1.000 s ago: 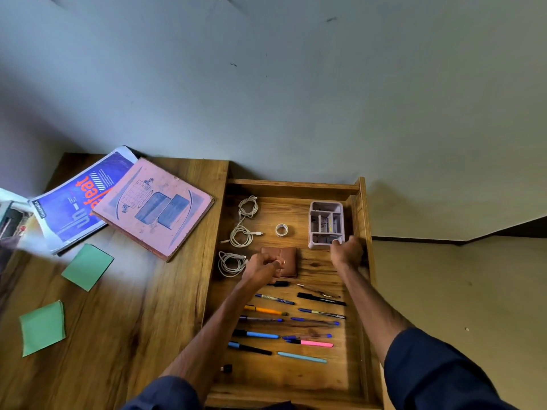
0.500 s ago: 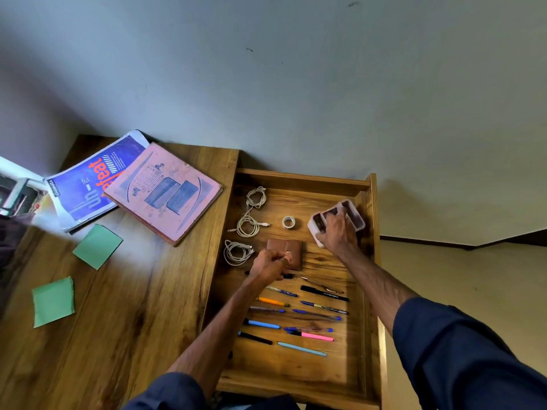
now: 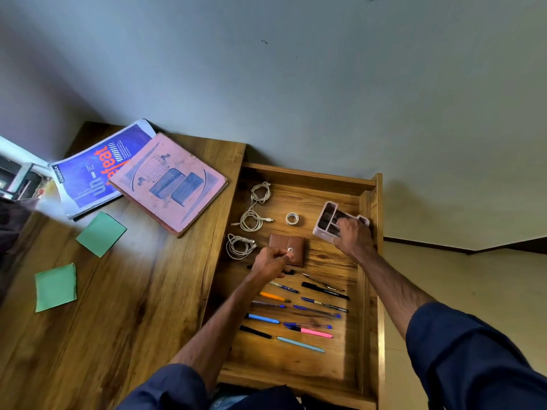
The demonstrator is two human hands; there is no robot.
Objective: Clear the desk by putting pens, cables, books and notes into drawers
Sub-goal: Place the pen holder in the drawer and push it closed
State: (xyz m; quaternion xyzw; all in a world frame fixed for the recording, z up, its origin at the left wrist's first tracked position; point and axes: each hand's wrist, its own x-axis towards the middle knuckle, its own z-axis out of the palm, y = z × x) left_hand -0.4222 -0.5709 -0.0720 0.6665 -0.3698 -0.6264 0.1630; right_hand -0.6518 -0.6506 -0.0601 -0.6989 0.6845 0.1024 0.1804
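Your left hand, fingers curled, pinches the near edge of the brown wallet in the open drawer. Your right hand grips a pink organizer, which is tipped at an angle to the right of the wallet and a little beyond it.

Nearer you than the wallet lie thirteen pens in two rough columns. Their long axes run across the drawer, each slanting slightly toward you at its right end; one black pen sits partly under your left hand.

Left of the wallet and beyond it are three coiled white cables. One tape roll stands just beyond it.

Well to the wallet's left, on the desk, two books remain: a pink book overlapping a blue book. Two green notes lie farther left still.
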